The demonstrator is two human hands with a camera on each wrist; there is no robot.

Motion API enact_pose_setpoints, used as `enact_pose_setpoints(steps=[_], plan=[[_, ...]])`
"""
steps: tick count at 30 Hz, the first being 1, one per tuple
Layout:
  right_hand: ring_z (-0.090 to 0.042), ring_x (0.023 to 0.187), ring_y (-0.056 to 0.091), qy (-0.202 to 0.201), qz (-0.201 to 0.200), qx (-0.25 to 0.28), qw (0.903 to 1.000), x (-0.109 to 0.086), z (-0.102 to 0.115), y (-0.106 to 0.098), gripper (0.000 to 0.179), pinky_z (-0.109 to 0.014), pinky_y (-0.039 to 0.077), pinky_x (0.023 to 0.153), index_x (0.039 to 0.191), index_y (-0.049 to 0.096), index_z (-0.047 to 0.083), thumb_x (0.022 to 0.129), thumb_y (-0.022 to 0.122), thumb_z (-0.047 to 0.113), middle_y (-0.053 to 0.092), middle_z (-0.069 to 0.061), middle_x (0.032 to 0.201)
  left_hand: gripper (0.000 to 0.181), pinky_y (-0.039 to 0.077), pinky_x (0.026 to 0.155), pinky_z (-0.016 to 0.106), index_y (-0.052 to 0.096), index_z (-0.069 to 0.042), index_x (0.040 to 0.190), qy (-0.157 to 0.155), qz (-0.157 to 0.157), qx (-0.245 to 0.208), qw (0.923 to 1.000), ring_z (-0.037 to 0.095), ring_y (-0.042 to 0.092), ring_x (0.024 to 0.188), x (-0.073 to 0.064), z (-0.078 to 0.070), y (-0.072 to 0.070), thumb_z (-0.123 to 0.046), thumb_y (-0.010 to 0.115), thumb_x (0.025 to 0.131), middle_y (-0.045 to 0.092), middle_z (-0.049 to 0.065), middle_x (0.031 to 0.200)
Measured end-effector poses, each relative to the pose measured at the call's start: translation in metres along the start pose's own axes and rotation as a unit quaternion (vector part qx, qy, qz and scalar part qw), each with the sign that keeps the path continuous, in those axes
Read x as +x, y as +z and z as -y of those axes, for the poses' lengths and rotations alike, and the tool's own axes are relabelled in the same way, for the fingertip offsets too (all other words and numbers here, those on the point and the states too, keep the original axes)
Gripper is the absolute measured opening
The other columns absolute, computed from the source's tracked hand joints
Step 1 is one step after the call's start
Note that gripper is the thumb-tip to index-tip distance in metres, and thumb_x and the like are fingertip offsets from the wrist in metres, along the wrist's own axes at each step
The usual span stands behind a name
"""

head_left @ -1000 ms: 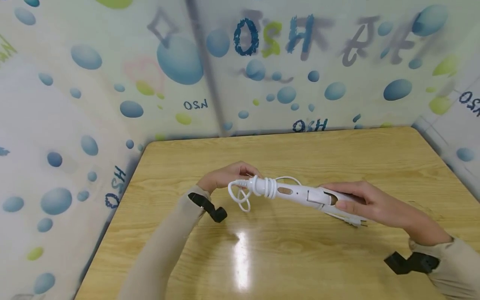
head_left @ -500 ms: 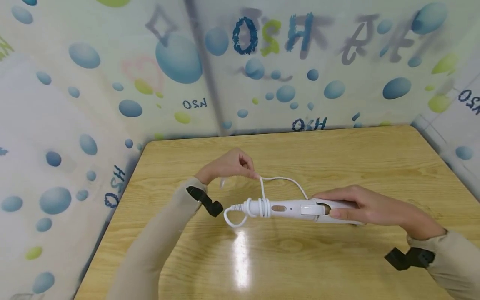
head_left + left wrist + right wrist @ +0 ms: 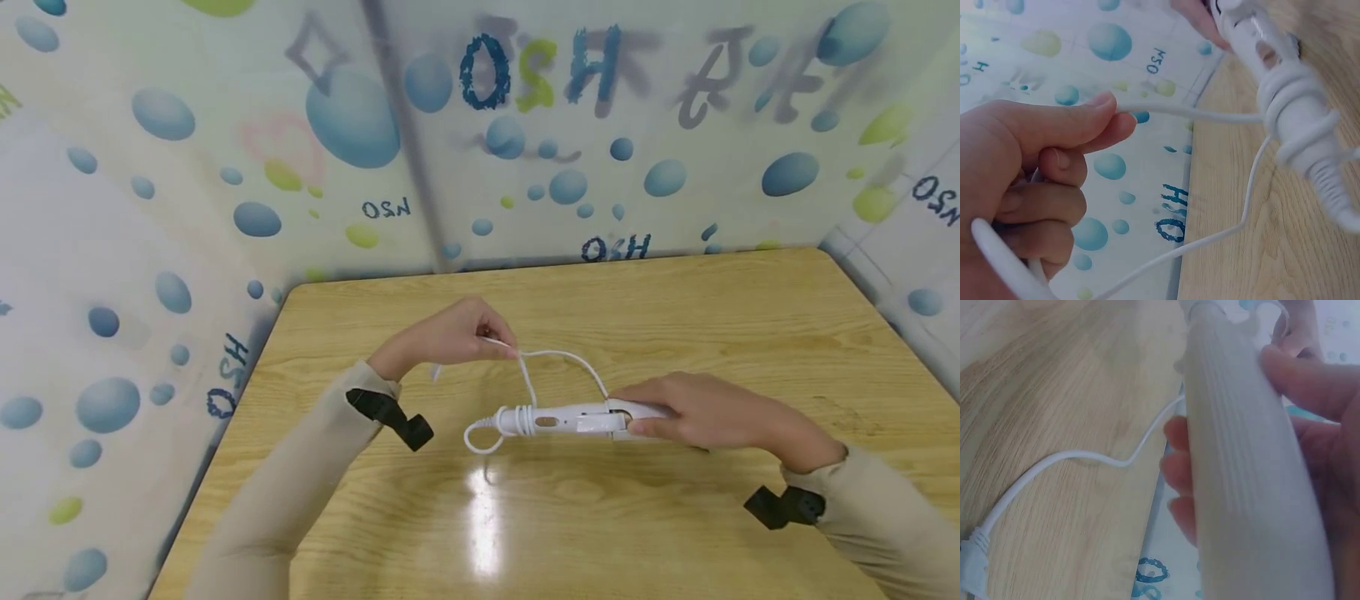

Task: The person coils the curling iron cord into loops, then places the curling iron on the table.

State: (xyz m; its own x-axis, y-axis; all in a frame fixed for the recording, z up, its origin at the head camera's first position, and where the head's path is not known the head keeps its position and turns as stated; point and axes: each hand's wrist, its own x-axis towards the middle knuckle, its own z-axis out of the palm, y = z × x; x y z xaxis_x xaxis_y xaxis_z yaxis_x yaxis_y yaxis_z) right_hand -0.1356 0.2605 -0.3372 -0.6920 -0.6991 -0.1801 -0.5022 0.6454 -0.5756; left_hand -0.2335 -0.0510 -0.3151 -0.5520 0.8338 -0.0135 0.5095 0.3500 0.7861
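A white hair straightener (image 3: pixel 573 419) lies lengthwise across the head view, its handle end toward the left. Several turns of its white cord (image 3: pixel 1191 114) are wound around that handle end. My right hand (image 3: pixel 705 408) grips the other end, fingers on one side of the ribbed white body (image 3: pixel 1229 437) and thumb on the other. Farther left, my left hand (image 3: pixel 465 332) pinches the cord between thumb and forefinger, pulling a stretch of it away from the coils. More cord passes through the curled fingers (image 3: pixel 1047 212) of that hand.
A wooden table (image 3: pixel 375 533) lies beneath both hands. The white plug (image 3: pixel 972 565) on the cord's end shows at the lower left of the right wrist view. A wall (image 3: pixel 660 100) printed with blue and green drops stands behind the table.
My left hand has moved up and away from the handle, drawing out a stretch of cord. The straightener has levelled, and my right hand has shifted left with it.
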Motion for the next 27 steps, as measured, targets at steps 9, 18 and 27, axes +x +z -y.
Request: enact_pose_setpoints(steps=[9, 18, 27], plan=[[-0.017, 0.084, 0.058, 0.05, -0.083, -0.091, 0.9911, 0.005, -0.002, 0.005, 0.054, -0.038, 0.044, 0.066, 0.131, 0.049, 0.002, 0.095, 0.045, 0.042, 0.06, -0.012, 0.112, 0.016, 0.031, 0.05, 0.023, 0.072, -0.004, 0.087, -0.016, -0.017, -0.009, 0.9997, 0.008, 0.033, 0.052, -0.017, -0.007, 0.004, -0.012, 0.059, 0.091, 0.058, -0.001, 0.069], [-0.018, 0.077, 0.057, 0.07, -0.171, -0.162, 0.9693, 0.009, 0.0, 0.008, 0.048, -0.033, 0.04, 0.059, 0.131, 0.045, -0.001, 0.096, 0.048, 0.032, 0.06, -0.014, 0.109, 0.023, 0.026, 0.045, 0.023, 0.066, -0.002, 0.109, -0.015, -0.025, -0.041, 0.9987, 0.011, 0.027, 0.045, -0.031, -0.015, 0.016, -0.01, 0.05, 0.095, 0.046, -0.001, 0.058], [-0.02, 0.073, 0.054, 0.09, -0.255, -0.158, 0.9498, 0.006, -0.004, 0.013, 0.046, -0.036, 0.041, 0.055, 0.129, 0.047, 0.0, 0.095, 0.049, 0.032, 0.059, -0.017, 0.108, 0.037, 0.028, 0.042, 0.023, 0.044, 0.001, 0.134, -0.01, -0.043, -0.115, 0.9924, 0.011, 0.035, 0.044, -0.039, -0.008, 0.048, -0.006, 0.042, 0.098, 0.049, 0.001, 0.056]])
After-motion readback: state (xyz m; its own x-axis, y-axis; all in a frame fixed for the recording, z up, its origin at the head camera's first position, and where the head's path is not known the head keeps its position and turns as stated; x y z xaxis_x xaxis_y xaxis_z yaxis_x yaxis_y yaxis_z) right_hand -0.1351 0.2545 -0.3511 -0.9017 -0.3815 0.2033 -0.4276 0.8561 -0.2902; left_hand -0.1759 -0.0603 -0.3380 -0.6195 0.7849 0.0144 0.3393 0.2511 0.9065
